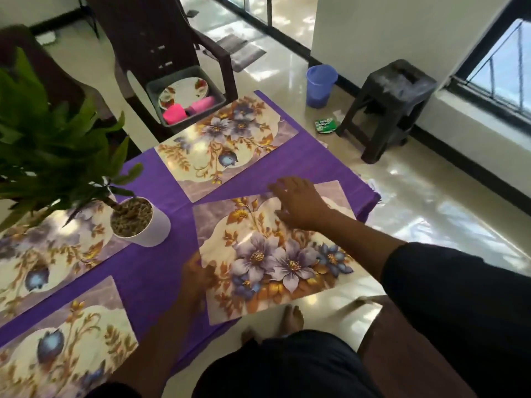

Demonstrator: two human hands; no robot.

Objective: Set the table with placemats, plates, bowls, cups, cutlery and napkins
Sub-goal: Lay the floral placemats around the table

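- A leafy green plant [48,145] fills the left edge, growing from a white pot [140,222] topped with gravel; the pot stands on the purple tablecloth [155,271], its base touching the corner of the far-left placemat [43,254]
- Another floral placemat [66,340] lies at the near-left corner of the table, flat on the cloth and apart from the one above it
- Behind the table a dark plastic chair [155,38] carries a grey tub [184,96] on its seat; inside it a flowered plate [184,90] leans, with pink items [186,109] beside it, too blurred to name
- The far placemat [227,139] lies flat near the table's far edge, just in front of the tub
- The left hand [198,280] sits at the left edge of the near placemat [273,259]; it is blurred, so whether its fingers grip the edge or merely touch it cannot be told
- The near placemat rests on the cloth at an angle, its near corner hanging past the table edge over the floor
- The right hand [298,205] lies palm down on the far part of this mat, fingers straight and spread, pressing on it
- On the floor to the right stand a blue bucket [320,86] and a dark stool [388,107], with a green packet [324,124] between them
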